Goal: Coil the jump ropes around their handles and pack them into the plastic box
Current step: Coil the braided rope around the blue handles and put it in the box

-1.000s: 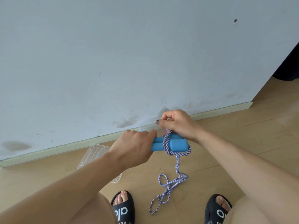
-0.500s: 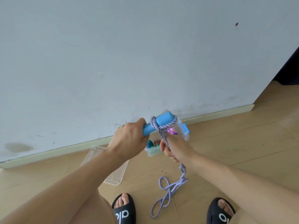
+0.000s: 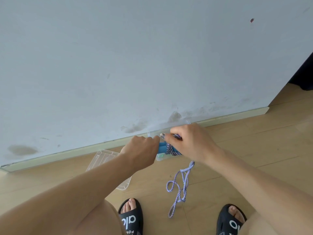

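1. Between the two hands, the blue handles [image 3: 163, 148] lie side by side. The left hand [image 3: 141, 150] is clamped around their near end, and the right hand [image 3: 189, 141] pinches the purple-and-white rope [image 3: 170, 149] at the top of a turn, fingertips closed on it. A few wraps cross the handles close to the right hand.

2. Below the right hand, the unwound rope tail [image 3: 180, 185] hangs to the wooden floor [image 3: 254, 158] in loose, crossed loops. Risk: these loops appear likely to cinch into a knot if pulled upward quickly, stalling the coil.

3. Risk: the wraps sit near the free end of the handles. Slack in the right hand's pinch could let a turn slide off that end and undo the coil.

4. Risk: the left hand grips only one end. A strong pull could splay the two handles apart and loosen every wrap.

5. Directly beneath the hands, the plastic box [image 3: 160, 157] is mostly hidden; only a clear corner with coloured contents shows. Its free room cannot be judged, and a bulky coil may not seat.

6. Under the left forearm, the clear lid [image 3: 103, 158] lies on the floor, near the sandalled foot [image 3: 130, 216]. Risk: a step forward could crack it.
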